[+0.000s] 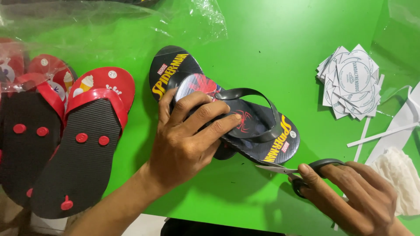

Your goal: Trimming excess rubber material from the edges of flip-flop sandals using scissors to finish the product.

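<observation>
My left hand (188,135) grips the toe end of a black flip-flop (258,131) with a dark strap and a red spider print, held sole-down over a second black flip-flop (168,70) lying on the green table (271,48). My right hand (350,194) holds black-handled scissors (302,168); their blades point left and touch the heel edge of the held flip-flop.
Red flip-flops (83,140) with black soles and red plugs lie stacked at the left, some under clear plastic wrap (109,17). A pile of round-printed white paper tags (352,83) sits at the right, with white paper strips (380,135) and crumpled white tissue (400,175) nearby.
</observation>
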